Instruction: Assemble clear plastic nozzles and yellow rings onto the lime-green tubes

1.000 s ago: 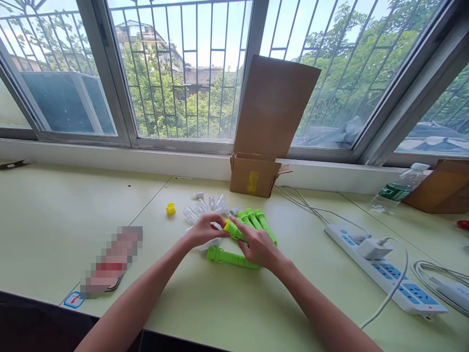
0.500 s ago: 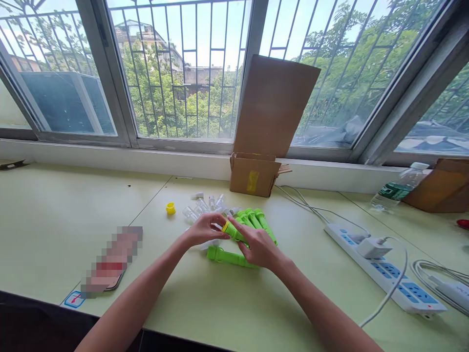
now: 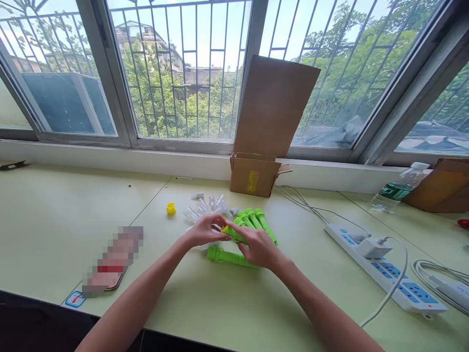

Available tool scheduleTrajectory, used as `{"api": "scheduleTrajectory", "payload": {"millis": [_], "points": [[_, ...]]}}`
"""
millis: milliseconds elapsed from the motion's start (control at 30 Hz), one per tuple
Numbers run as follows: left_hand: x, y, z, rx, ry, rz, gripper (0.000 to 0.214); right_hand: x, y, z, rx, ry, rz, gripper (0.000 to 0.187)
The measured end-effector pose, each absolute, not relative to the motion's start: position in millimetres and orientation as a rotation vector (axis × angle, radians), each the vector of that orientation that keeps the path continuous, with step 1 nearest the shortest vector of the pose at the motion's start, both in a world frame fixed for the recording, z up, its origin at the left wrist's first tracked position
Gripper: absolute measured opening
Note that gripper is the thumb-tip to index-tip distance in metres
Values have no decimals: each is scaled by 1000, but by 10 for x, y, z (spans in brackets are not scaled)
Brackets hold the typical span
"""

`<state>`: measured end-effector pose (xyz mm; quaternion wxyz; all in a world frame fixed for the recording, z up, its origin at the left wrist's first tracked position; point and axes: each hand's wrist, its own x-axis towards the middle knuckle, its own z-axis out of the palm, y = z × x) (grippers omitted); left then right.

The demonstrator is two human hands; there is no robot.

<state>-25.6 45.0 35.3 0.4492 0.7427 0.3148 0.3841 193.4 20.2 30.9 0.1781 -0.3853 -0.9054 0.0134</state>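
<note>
My right hand is closed round a green plastic flashlight body with a yellow end, held just above the table. My left hand pinches at that yellow end with fingers bent. Another green flashlight body lies on the table just below my hands. Several more green bodies lie side by side behind my right hand. Several small clear plastic parts are scattered behind my left hand. A loose yellow cap sits to their left.
An open cardboard box stands against the window ledge. A white-and-blue power strip with a plugged charger and cables lies at the right. A water bottle lies at the far right. A blurred flat object rests at the left.
Both hands have barely shifted; the held flashlight body has dipped slightly lower and my left fingers have closed in on its yellow end.
</note>
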Motion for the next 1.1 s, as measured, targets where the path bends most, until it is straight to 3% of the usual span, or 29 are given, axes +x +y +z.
{"api": "scheduleTrajectory", "payload": {"millis": [667,1100], "points": [[-184,466,290,1884,813,1104,24,1938,254,272,-1206,-2496,-76,74],[-169,427,306,2040,866,1152,24,1953,297,220,-1179,-2311,102,70]]}}
